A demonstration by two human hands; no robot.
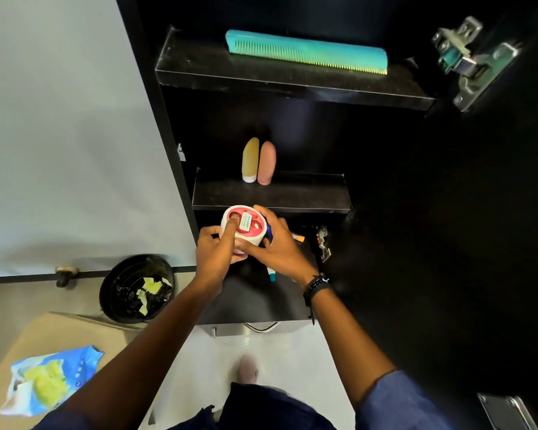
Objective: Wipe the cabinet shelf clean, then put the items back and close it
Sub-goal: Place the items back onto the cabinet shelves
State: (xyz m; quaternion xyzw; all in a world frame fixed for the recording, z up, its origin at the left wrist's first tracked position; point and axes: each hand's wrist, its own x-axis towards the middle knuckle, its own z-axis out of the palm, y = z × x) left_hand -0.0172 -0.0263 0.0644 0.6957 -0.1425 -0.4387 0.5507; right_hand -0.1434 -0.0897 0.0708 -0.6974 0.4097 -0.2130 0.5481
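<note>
A round white jar with a red lid [247, 226] is gripped between both my hands just below the middle shelf [292, 195] of the open black cabinet. My left hand [215, 252] curls round its left side with a finger on the lid. My right hand [275, 243] wraps its right side. A yellow tube [250, 159] and a pink tube [267, 162] stand upright on the middle shelf. A teal comb [308, 52] lies on the top shelf [261, 79]. On the bottom shelf [255, 299], small tubes [272, 274] lie partly hidden under my right hand.
The open cabinet door [463, 212] stands at the right with metal hinges [472, 60]. A black bin [137, 288] with yellow scraps sits on the floor at left. A blue wipe packet [50, 377] with a yellow cloth lies on a beige surface [84, 330] at lower left.
</note>
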